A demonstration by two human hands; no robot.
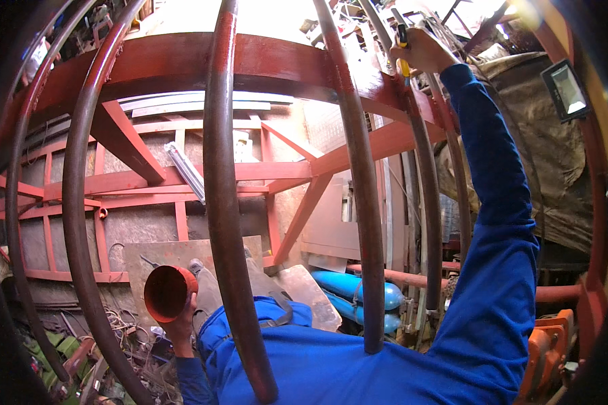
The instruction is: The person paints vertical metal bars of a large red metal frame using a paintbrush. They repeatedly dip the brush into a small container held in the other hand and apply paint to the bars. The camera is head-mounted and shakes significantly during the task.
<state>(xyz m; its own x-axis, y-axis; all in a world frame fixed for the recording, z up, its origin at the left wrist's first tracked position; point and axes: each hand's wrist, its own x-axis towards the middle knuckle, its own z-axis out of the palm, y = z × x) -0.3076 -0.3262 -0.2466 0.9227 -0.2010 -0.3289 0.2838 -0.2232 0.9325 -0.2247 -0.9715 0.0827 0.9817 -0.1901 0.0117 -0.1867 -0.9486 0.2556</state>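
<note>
No text, label, number or sign can be read anywhere in the frame. The small white object (243,145) left of the upper centre is too washed out to show whether it bears print, and the blue cylinders (336,284) at lower centre-right show no legible lettering.

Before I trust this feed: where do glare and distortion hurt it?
In the head view, the top centre is washed white; bars look bowed toward the dark rim; the right hand sits near the glare, while the red cup in the left hand reads clearer.
</note>
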